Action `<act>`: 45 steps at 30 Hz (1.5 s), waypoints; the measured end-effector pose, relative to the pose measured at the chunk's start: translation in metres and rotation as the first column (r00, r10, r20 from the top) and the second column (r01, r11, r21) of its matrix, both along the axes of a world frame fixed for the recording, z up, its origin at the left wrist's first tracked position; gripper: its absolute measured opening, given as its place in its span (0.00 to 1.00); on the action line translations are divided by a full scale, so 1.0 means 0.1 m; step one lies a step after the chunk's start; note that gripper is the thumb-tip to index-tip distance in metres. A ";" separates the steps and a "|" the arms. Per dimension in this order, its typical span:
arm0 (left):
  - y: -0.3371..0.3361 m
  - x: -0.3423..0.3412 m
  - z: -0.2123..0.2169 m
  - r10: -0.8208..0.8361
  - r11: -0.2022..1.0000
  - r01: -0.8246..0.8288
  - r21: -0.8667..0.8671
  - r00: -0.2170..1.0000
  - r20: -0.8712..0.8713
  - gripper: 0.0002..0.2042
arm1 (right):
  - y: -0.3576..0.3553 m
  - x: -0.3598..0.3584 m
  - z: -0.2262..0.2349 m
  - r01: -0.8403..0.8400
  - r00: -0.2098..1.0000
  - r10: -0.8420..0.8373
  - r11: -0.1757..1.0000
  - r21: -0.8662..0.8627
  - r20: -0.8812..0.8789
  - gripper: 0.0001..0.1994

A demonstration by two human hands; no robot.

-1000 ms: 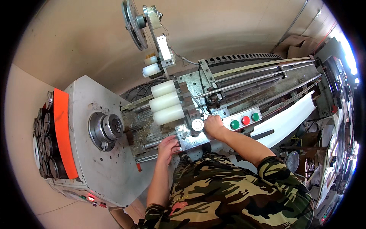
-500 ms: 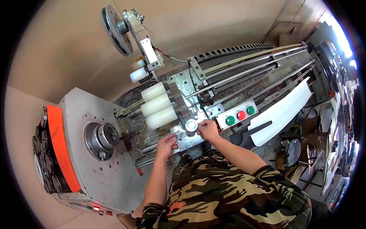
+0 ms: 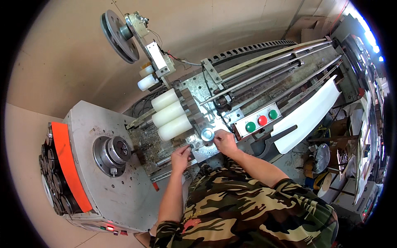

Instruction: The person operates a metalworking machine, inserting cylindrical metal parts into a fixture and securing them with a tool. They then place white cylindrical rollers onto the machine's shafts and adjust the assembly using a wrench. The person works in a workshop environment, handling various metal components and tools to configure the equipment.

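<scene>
I stand at a grey metal winding machine (image 3: 124,194). My right hand (image 3: 225,142) is at a round silver knob (image 3: 207,134) on the machine's front plate, fingers touching its right side. My left hand (image 3: 180,156) rests on the plate's edge just left of it, fingertips pinched on a small dark part that I cannot make out. Three white rollers (image 3: 170,115) lie side by side just above my left hand. Both forearms come up from my camouflage shirt (image 3: 248,215).
A steel chuck (image 3: 112,151) sits on the left housing beside an orange panel (image 3: 68,165). A control box with two green buttons and a red one (image 3: 261,120) lies right of the knob. Long guide rails (image 3: 281,66) run up right. A pulley wheel (image 3: 120,35) stands above.
The view has shifted, so the machine sits lower and more to the right in the picture. My hands stay at the knob and the plate edge, almost unmoved relative to the machine.
</scene>
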State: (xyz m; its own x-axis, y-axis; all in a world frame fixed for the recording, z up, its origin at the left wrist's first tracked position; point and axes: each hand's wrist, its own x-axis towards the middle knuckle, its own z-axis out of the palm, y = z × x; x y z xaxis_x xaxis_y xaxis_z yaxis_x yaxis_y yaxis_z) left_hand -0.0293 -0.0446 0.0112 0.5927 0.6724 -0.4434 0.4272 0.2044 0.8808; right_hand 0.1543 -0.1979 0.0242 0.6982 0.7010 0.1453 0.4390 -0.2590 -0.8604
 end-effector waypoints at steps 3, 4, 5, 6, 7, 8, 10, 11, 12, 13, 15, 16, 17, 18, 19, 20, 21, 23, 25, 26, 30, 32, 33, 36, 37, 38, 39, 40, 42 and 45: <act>0.06 0.05 0.10 -0.136 0.963 0.165 0.215 0.980 -0.142 0.11 | 0.04 0.05 -0.01 -0.060 0.987 0.068 0.997 -0.057 0.146 0.04; 0.08 0.03 0.03 -0.186 0.924 0.219 0.312 0.974 -0.133 0.10 | 0.03 0.05 -0.02 -0.078 0.986 0.086 0.995 -0.064 0.145 0.04; 0.11 0.02 -0.02 -0.232 0.873 0.265 0.410 0.964 -0.129 0.10 | 0.02 0.07 -0.02 -0.098 0.984 0.107 0.993 -0.069 0.143 0.05; 0.12 0.01 -0.07 -0.279 0.808 0.306 0.503 0.951 -0.130 0.10 | 0.02 0.07 -0.03 -0.118 0.982 0.127 0.990 -0.073 0.142 0.05; 0.13 -0.01 -0.11 -0.280 0.787 0.315 0.530 0.948 -0.149 0.10 | 0.02 0.07 -0.05 -0.129 0.981 0.136 0.990 -0.056 0.141 0.05; 0.12 0.01 -0.05 -0.285 0.764 0.330 0.554 0.944 -0.170 0.10 | 0.02 0.06 -0.08 -0.136 0.981 0.140 0.990 -0.040 0.137 0.05; 0.09 0.05 0.05 -0.289 0.707 0.341 0.619 0.939 -0.187 0.09 | 0.01 0.05 -0.13 -0.141 0.980 0.143 0.990 -0.021 0.138 0.06; 0.08 0.08 0.08 -0.286 0.673 0.335 0.660 0.940 -0.185 0.09 | 0.03 0.04 -0.11 -0.143 0.980 0.144 0.990 -0.016 0.141 0.06; 0.07 0.09 0.12 -0.284 0.636 0.327 0.699 0.941 -0.182 0.09 | 0.03 0.03 -0.11 -0.145 0.979 0.145 0.989 -0.011 0.144 0.06; 0.04 0.09 0.16 -0.273 0.656 0.338 0.675 0.940 -0.205 0.09 | 0.03 0.01 -0.11 -0.153 0.978 0.156 0.988 -0.030 0.137 0.06; 0.01 0.15 0.25 -0.253 0.690 0.350 0.633 0.937 -0.242 0.10 | 0.02 0.01 -0.10 -0.166 0.976 0.174 0.984 -0.067 0.132 0.07; 0.01 0.16 0.25 -0.236 0.699 0.323 0.638 0.946 -0.221 0.10 | 0.03 0.02 -0.09 -0.141 0.982 0.148 0.987 -0.071 0.113 0.07; -0.01 0.14 0.23 -0.218 0.710 0.297 0.638 0.955 -0.202 0.10 | 0.06 0.00 -0.05 -0.118 0.988 0.125 0.990 -0.078 0.090 0.07; -0.03 0.13 0.22 -0.199 0.721 0.271 0.638 0.963 -0.184 0.10 | 0.07 -0.02 0.00 -0.095 0.993 0.100 0.992 -0.086 0.067 0.07; -0.03 0.12 0.17 -0.201 0.751 0.268 0.603 0.963 -0.178 0.10 | 0.06 -0.02 0.06 -0.100 0.989 0.111 0.989 -0.113 0.101 0.07; -0.02 0.12 0.15 -0.202 0.779 0.264 0.568 0.964 -0.170 0.10 | 0.06 -0.01 0.10 -0.103 0.990 0.112 0.989 -0.106 0.084 0.07; -0.02 0.12 0.12 -0.202 0.806 0.258 0.533 0.966 -0.162 0.10 | 0.06 -0.01 0.14 -0.107 0.991 0.114 0.989 -0.099 0.067 0.07; -0.01 0.08 0.13 -0.243 0.724 0.318 0.613 0.948 -0.205 0.09 | 0.06 -0.01 0.13 -0.104 0.993 0.109 0.990 -0.095 0.051 0.07; -0.02 0.09 0.15 -0.255 0.685 0.328 0.651 0.944 -0.207 0.09 | 0.05 0.00 0.08 -0.091 0.994 0.096 0.991 -0.100 0.053 0.07; -0.04 0.09 0.16 -0.246 0.694 0.308 0.651 0.951 -0.187 0.09 | 0.05 0.00 0.09 -0.092 0.994 0.098 0.990 -0.106 0.057 0.07; 0.00 0.09 0.14 -0.256 0.703 0.314 0.638 0.949 -0.185 0.09 | 0.04 -0.01 0.10 -0.093 0.995 0.097 0.988 -0.123 0.027 0.07; 0.04 0.08 0.11 -0.276 0.710 0.318 0.629 0.947 -0.167 0.09 | 0.03 -0.01 0.12 -0.095 0.995 0.097 0.987 -0.127 0.010 0.07; 0.05 0.06 0.10 -0.286 0.713 0.320 0.624 0.945 -0.158 0.09 | 0.02 -0.01 0.13 -0.097 0.995 0.100 0.987 -0.128 0.011 0.08; 0.10 0.06 0.12 -0.366 0.621 0.393 0.678 0.910 -0.193 0.09 | 0.02 -0.02 0.07 -0.080 0.995 0.086 0.989 -0.126 0.043 0.09; 0.10 0.05 0.13 -0.371 0.627 0.398 0.670 0.909 -0.193 0.09 | 0.02 -0.03 0.05 -0.071 0.995 0.078 0.990 -0.123 0.059 0.09; 0.10 0.06 0.17 -0.374 0.633 0.401 0.662 0.908 -0.191 0.09 | 0.03 -0.03 0.08 -0.064 0.996 0.072 0.989 -0.133 0.053 0.10; 0.10 0.07 0.19 -0.377 0.639 0.403 0.655 0.907 -0.190 0.09 | 0.04 -0.03 0.13 -0.057 0.997 0.065 0.988 -0.143 0.048 0.10; 0.11 0.08 0.19 -0.374 0.635 0.404 0.659 0.906 -0.195 0.09 | 0.05 -0.04 0.16 -0.051 0.997 0.058 0.987 -0.153 0.042 0.10; 0.08 0.08 0.18 -0.375 0.625 0.411 0.663 0.904 -0.206 0.11 | 0.06 -0.04 0.14 -0.037 0.999 0.042 0.979 -0.199 0.021 0.10; 0.01 0.07 0.22 -0.313 0.646 0.384 0.660 0.921 -0.230 0.16 | 0.08 -0.05 0.17 -0.036 0.999 0.035 0.970 -0.242 -0.007 0.10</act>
